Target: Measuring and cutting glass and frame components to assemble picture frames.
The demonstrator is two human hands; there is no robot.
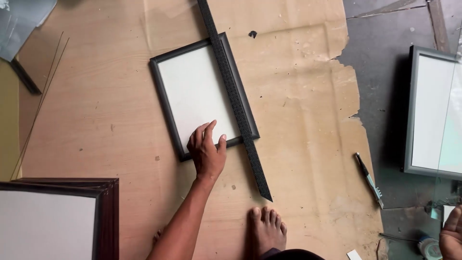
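Note:
My left hand (207, 150) rests flat on the lower edge of a small black picture frame (166, 103) with a white backing, fingers spread, holding nothing. The frame lies on brown cardboard (298, 120) on the floor. A long black patterned moulding strip (236, 98) lies diagonally over the frame's right side, its pointed end near my bare foot (267, 228). Only part of my right hand (453, 236) shows at the bottom right corner; its fingers are cut off by the image edge.
A stack of dark brown frames (108, 216) sits at the bottom left. A grey frame (409, 110) lies on the dark floor at right, a clear glass sheet over it. A pen-like cutting tool (369, 180) lies at the cardboard's torn edge. Thin rods (43, 96) lie at left.

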